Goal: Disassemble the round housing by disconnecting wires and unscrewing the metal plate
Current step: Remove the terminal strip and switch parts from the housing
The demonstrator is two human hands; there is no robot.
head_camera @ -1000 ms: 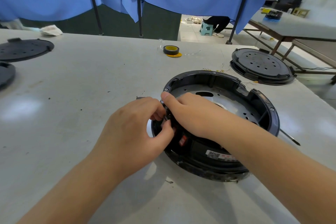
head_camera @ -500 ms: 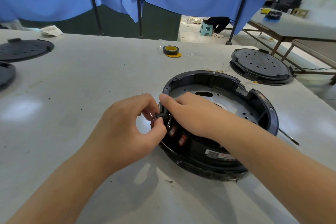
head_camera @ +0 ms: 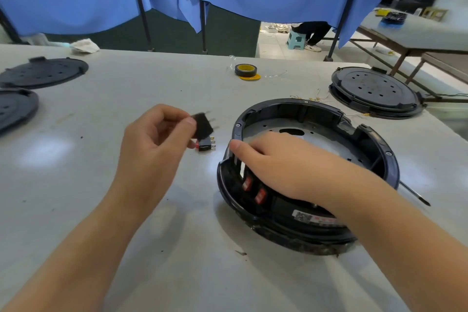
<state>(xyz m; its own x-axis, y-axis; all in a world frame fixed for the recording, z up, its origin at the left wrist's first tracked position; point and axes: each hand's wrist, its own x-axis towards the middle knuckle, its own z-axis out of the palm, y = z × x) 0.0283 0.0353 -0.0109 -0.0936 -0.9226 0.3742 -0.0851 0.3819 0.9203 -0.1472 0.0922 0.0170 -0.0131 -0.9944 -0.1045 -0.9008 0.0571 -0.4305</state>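
Observation:
A black round housing (head_camera: 316,114) lies on the grey table, with a perforated metal plate (head_camera: 314,132) inside it and two red rocker switches (head_camera: 253,189) in its near-left wall. My right hand (head_camera: 276,162) rests over that wall, thumb on the rim, fingers hidden inside the housing. My left hand (head_camera: 157,142) is raised left of the housing and pinches a small black switch (head_camera: 203,124) with metal prongs. A second black switch (head_camera: 206,145) with a red face lies on the table just below it.
A screwdriver tip (head_camera: 415,195) pokes out from behind the housing at right. Black round lids lie at far right (head_camera: 374,91) and far left (head_camera: 43,72). A tape roll (head_camera: 245,70) and loose wires (head_camera: 314,99) sit behind. Blue curtains hang beyond the table.
My left hand pulled a black switch out of the housing wall and moved left and up with it. My right hand stayed on the housing wall.

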